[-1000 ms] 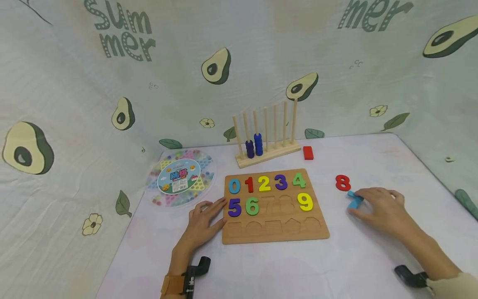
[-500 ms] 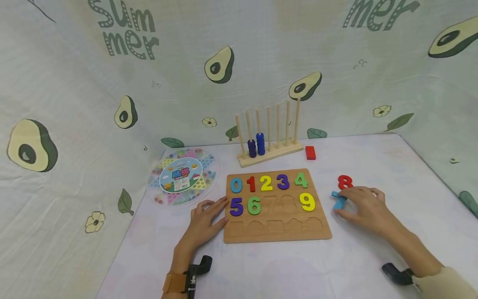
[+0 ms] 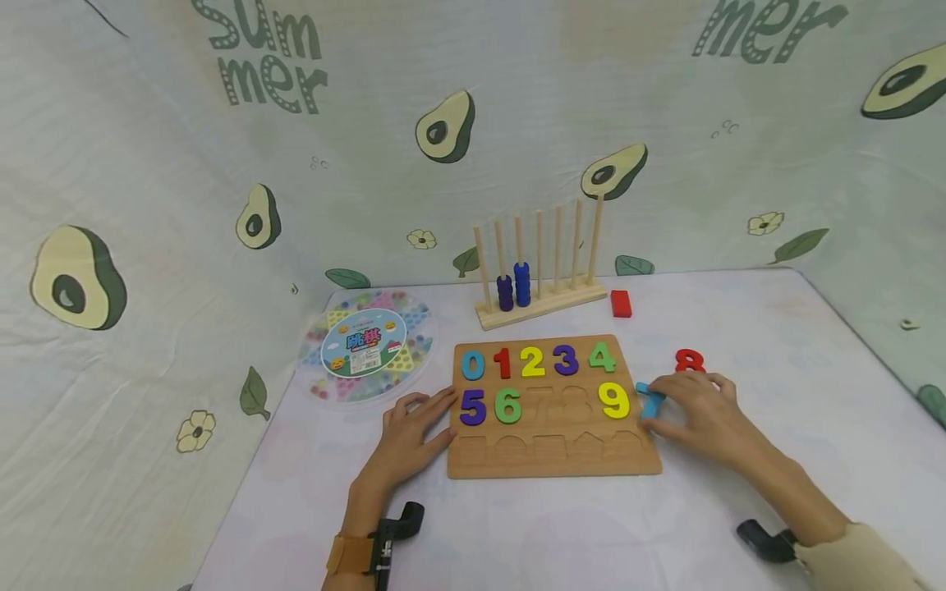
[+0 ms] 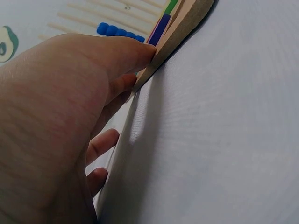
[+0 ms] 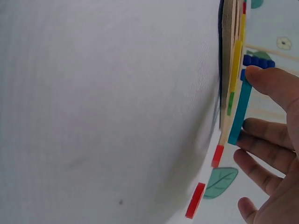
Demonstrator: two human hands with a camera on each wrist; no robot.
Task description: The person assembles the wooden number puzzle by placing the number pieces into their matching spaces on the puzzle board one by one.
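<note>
My right hand (image 3: 698,410) pinches a blue number 7 (image 3: 652,402) between thumb and fingers at the right edge of a wooden number board (image 3: 554,464). In the right wrist view the blue piece (image 5: 240,112) is seen edge-on, raised off the table. My left hand (image 3: 410,435) rests against the board's left edge with fingers extended; the left wrist view shows its thumb touching that edge. Colored numbers 0 to 6 and a yellow 9 (image 3: 613,400) sit in the board. Two number-shaped recesses (image 3: 557,402) lie between the green 6 (image 3: 507,405) and the 9.
A red 8 (image 3: 689,359) lies right of the board, partly behind my right hand. Behind the board stands a wooden peg rack (image 3: 547,304) with blue beads, and a red block (image 3: 621,304) beside it. A round checkers box (image 3: 365,345) lies at the back left.
My right hand has moved left with the blue 7, from near the red 8 to the board's right edge. The left hand stays at the board. The head view has shifted slightly.
</note>
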